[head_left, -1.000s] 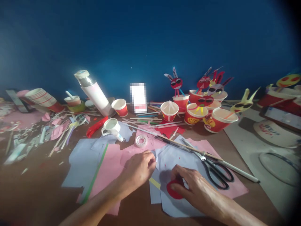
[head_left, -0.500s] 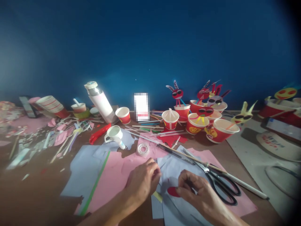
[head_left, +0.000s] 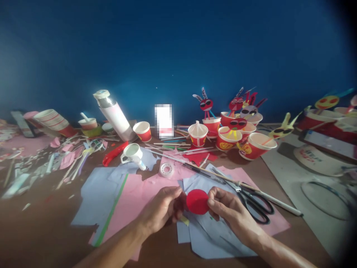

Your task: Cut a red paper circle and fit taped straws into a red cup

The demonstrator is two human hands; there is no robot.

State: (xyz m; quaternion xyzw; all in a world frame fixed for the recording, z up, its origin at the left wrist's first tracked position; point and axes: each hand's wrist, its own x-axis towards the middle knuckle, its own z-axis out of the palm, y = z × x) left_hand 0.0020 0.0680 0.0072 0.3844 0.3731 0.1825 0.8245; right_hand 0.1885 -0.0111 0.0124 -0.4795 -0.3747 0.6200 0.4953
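Note:
Between thumb and fingers, my right hand [head_left: 226, 206] pinches the right edge of a red paper circle [head_left: 196, 202], held up facing me above the sheets. Close by the circle's left edge is my left hand [head_left: 165, 208], its fingers curled; whether it grips anything is hidden. Beneath them lie bluish-white paper [head_left: 217, 238] and pink paper [head_left: 139, 204]. A small yellow strip [head_left: 184, 220] shows under my left fingers. Black-handled scissors [head_left: 255, 204] rest right of my right hand, alongside a long thin stick [head_left: 276, 203]. A roll of tape [head_left: 166, 169] sits ahead of my left hand.
A white mug-shaped cup [head_left: 132, 154], a red tool [head_left: 115, 153] and a thermos [head_left: 115, 115] stand left of centre. Several red paper cups [head_left: 258, 147] with paper faces fill the back right. Paper scraps [head_left: 69, 158] litter the left, and a phone [head_left: 329, 143] lies at right.
My right hand has lifted the red circle and turned it to face me. My left hand has moved closer to it, its thumb now extended. The view has shifted slightly.

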